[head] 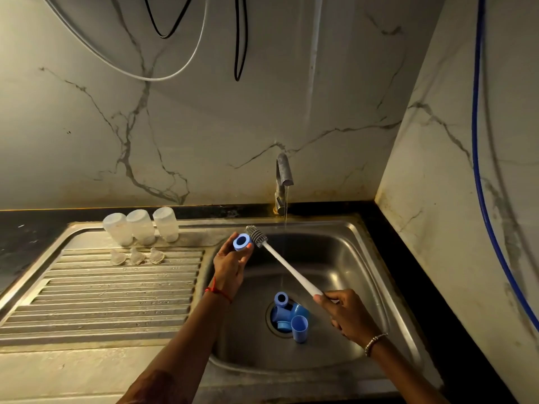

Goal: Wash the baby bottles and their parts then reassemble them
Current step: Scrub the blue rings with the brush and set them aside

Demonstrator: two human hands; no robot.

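bottles (141,227): three, clear, inverted in a row at the back of the drainboard (102,287); three teats (135,256) lie just in front of them.
ring (241,242): blue, held up over the left edge of the sink (364,266) by the left hand (230,266), fingers curled round its rim, opening toward the camera.
brush (256,236): grey head just right of the ring; whether it touches cannot be told. the white handle slants down to the right hand (347,312), which grips its end.
blue parts (288,316): rings and caps heaped on the drain, likely awaiting their turn.
tap (283,182): thin stream running, falling right of the brush head.
step, as judged: scrubbing the ring. turn it in the left fingers while the head works round the inside, then bring both under the stream to rinse.
room: open basin to the right and front. the head sits near the sink's back-left rim and the nearest bottle, so short strokes are wise, or a bottle may be knocked.
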